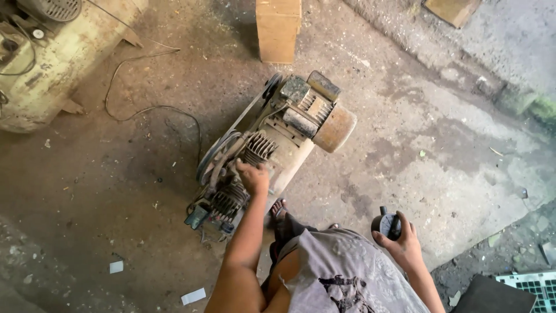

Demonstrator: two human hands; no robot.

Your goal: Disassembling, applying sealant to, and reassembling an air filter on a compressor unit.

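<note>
The left hand [253, 177] rests on the finned pump head of the small air compressor [272, 148] standing on the concrete floor [434, 145]; grip indeterminate. The right hand [401, 243] grasps a round pressure gauge [387, 223], well apart.

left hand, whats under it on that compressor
The left hand rests on the finned cylinder head of the small air compressor; the spot beneath the palm is covered. The right hand holds a pressure gauge.
</note>
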